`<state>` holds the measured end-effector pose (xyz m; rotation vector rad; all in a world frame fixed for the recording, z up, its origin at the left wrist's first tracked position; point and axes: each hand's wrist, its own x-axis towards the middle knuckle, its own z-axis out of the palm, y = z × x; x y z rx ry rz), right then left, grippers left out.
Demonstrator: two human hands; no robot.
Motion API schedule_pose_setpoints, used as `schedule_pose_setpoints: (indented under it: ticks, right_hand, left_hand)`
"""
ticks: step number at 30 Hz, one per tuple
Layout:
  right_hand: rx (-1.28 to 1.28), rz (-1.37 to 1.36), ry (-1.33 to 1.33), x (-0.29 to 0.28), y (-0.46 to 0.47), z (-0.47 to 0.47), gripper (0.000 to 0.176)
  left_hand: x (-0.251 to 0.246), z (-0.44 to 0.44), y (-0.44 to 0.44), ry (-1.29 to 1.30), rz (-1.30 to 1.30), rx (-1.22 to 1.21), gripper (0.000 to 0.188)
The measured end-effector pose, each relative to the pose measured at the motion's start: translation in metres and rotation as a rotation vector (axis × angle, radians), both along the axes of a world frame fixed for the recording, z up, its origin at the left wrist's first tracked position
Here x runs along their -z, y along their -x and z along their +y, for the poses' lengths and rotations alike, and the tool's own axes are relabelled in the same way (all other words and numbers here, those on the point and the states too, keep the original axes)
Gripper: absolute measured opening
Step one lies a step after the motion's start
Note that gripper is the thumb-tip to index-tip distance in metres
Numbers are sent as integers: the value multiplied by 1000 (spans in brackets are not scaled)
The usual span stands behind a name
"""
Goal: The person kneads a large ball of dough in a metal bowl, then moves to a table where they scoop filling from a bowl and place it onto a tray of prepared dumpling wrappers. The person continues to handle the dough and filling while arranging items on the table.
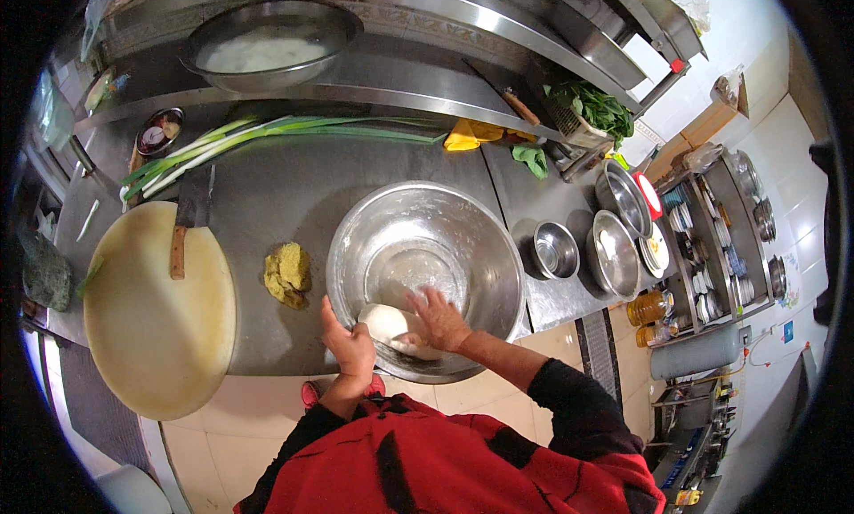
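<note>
A large steel mixing bowl (427,200) stands at the front edge of the steel counter before me. Low inside it lies a smooth roll of white dough (389,324) against the near wall. My left hand (350,344) grips the bowl's near left rim, thumb toward the dough. My right hand (439,319) reaches into the bowl and rests on the dough's right end, fingers spread. Left of the bowl sits a yellowish, crumpled lump (288,274), its material unclear.
A round cutting board (153,340) with a cleaver (178,252) is at left. Scallions (220,140) lie behind. Smaller steel bowls (556,250) stand at right. A shelf above bears a wide steel basin (267,77) and a wood-handled knife (520,107).
</note>
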<state>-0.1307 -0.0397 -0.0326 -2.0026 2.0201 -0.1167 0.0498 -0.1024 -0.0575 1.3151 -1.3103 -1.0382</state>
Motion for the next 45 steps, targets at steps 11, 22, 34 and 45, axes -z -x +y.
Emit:
schedule_pose_setpoints:
  ticks: [11,22,34,45]
  right_hand:
    - [1023,-899,-179,23,24,-9,53]
    - [583,-463,47,-4,78,-8,33]
    - [655,3,195,44,30,-72,56]
    - [663,112,225,62,60,-126,35]
  left_hand:
    - [-13,-3,-7,-109,-15,23,71]
    - [17,-1,-1,-51,-27,12,70]
    - [1,-2,-3,41,-101,10,70]
    - [-12,-1,-16,-49,16,74,67]
